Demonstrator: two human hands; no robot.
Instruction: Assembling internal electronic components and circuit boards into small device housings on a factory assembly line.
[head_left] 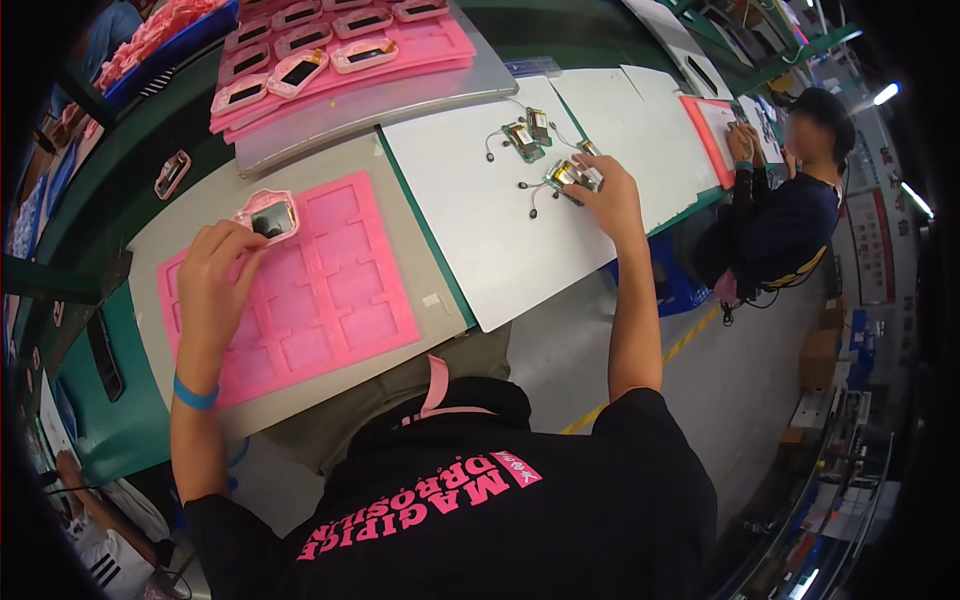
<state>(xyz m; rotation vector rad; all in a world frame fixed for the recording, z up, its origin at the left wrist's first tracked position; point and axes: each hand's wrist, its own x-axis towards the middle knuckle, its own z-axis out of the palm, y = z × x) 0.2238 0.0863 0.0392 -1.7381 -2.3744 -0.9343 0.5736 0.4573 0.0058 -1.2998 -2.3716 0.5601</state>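
My left hand [218, 262] grips the edge of a pink-and-white device casing [291, 214] with a dark screen, over the upper left of a pink foam tray [360, 290]. The tray is divided into several shallow recesses. To the right, my right hand [612, 198] has its thumb and fingers closed on a green circuit board [562, 176] with gold and silver parts, low over a white sheet. Thin wires with small black round ends trail from the board. Just beyond it, more circuit boards [526, 142] with wires lie on the sheet.
At the back, stacked pink trays with several casings rest on a grey metal slab [300, 146]. Another casing [172, 174] lies at the far left, and a dark phone-like object [104, 356] below it. A seated co-worker [800, 200] works at the right beside a red-edged board [704, 140].
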